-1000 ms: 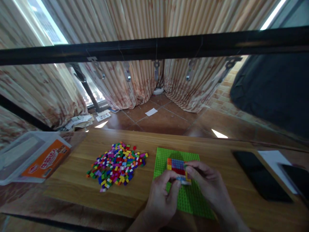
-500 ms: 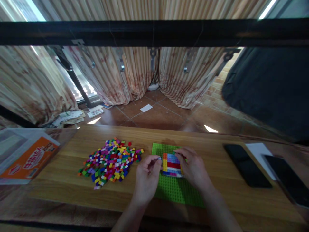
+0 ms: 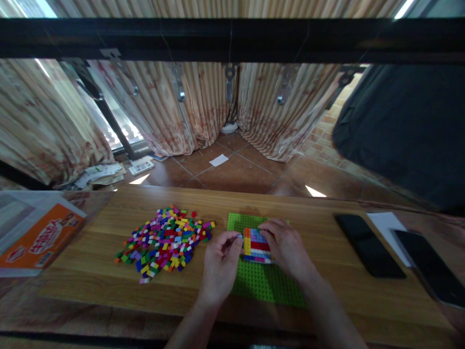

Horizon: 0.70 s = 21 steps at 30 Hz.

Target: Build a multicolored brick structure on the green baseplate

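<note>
My left hand (image 3: 221,266) is closed in a pinch, with a small light-blue toy brick (image 3: 240,236) showing at its fingertips, just left of a flat block of joined bricks (image 3: 257,245). That block has bands of orange, yellow, blue, purple and red, and lies over the green studded baseplate (image 3: 259,286). Curled round the block's right end are the fingers of my right hand (image 3: 285,245), hiding that end. Whether the block is fixed to the baseplate or lifted off it, I cannot tell.
Left of the baseplate a heap of loose coloured bricks (image 3: 167,240) is spread on the wooden table (image 3: 109,286). Two dark phone-like slabs, one nearer (image 3: 368,245) and one farther right (image 3: 430,266), lie by white paper (image 3: 388,232). An orange-labelled plastic package (image 3: 39,237) sits at far left.
The view has shifted slightly, so everything sits a little higher in it. My right hand's fingers have moved slightly along the block's right end; my left hand keeps its pinch.
</note>
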Each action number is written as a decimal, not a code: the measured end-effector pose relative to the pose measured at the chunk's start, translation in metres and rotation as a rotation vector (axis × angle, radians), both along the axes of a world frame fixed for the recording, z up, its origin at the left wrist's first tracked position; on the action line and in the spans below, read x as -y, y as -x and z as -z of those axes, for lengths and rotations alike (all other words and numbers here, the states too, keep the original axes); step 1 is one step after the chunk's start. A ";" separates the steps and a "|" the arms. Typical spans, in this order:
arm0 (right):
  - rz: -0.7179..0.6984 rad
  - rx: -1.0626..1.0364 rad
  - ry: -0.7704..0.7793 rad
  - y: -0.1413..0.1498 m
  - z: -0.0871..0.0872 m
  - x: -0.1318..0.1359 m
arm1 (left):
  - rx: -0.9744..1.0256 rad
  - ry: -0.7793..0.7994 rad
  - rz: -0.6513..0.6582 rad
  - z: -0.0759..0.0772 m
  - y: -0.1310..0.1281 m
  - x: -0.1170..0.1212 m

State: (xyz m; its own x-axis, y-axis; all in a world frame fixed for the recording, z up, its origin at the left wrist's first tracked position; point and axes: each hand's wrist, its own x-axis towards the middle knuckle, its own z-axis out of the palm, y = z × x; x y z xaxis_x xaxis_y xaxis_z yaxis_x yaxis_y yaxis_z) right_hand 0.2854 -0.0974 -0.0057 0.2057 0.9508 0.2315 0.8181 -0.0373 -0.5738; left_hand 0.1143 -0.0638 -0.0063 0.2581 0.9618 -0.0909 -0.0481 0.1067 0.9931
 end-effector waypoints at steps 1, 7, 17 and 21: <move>0.002 -0.007 0.005 0.000 -0.001 0.000 | -0.004 -0.004 0.003 0.000 0.000 0.000; 0.010 -0.072 0.024 0.000 -0.002 -0.002 | -0.007 0.004 0.022 0.002 -0.001 0.000; 0.000 -0.190 0.069 -0.004 0.005 0.000 | 0.016 0.032 0.013 0.002 -0.004 0.002; 0.087 -0.258 -0.117 -0.001 0.003 0.017 | 0.068 0.061 0.025 -0.002 -0.004 0.003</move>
State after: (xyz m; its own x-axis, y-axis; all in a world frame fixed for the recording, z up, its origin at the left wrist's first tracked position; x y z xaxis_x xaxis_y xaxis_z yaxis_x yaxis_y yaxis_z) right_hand 0.2863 -0.1139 -0.0091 0.3519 0.8969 0.2677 0.6413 -0.0227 -0.7669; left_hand 0.1184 -0.0666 -0.0042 0.2895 0.9482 -0.1306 -0.1117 0.1690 0.9793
